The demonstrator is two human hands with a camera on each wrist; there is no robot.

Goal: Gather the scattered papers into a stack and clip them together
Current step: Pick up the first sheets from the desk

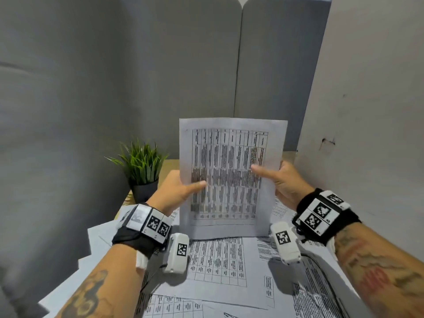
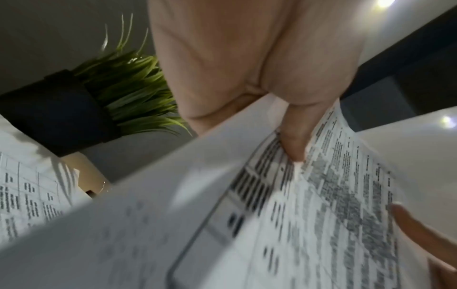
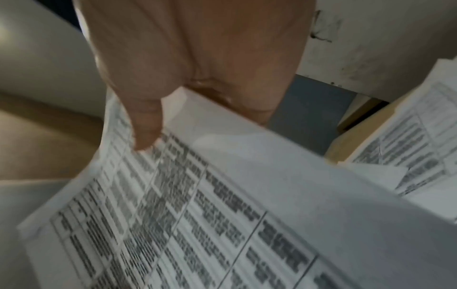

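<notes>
A printed sheet with a table [image 1: 229,175] stands upright above the desk, its lower edge near the papers below. My left hand [image 1: 181,187] pinches its left edge, thumb on the front and fingers behind. My right hand [image 1: 277,177] pinches the right edge the same way. The wrist views show each thumb pressed on the printed face: the left thumb [image 2: 294,142] and the right thumb [image 3: 146,127]. Whether more than one sheet is held I cannot tell. Several scattered papers [image 1: 220,260] with tables lie on the desk under my wrists. No clip is in sight.
A small potted plant [image 1: 142,171] in a black pot stands at the back left of the wooden desk [image 1: 169,165]. Grey padded panels [image 1: 160,65] close the back and left; a white wall [image 1: 367,111] stands close on the right. Loose papers [image 1: 98,244] overhang the desk's left edge.
</notes>
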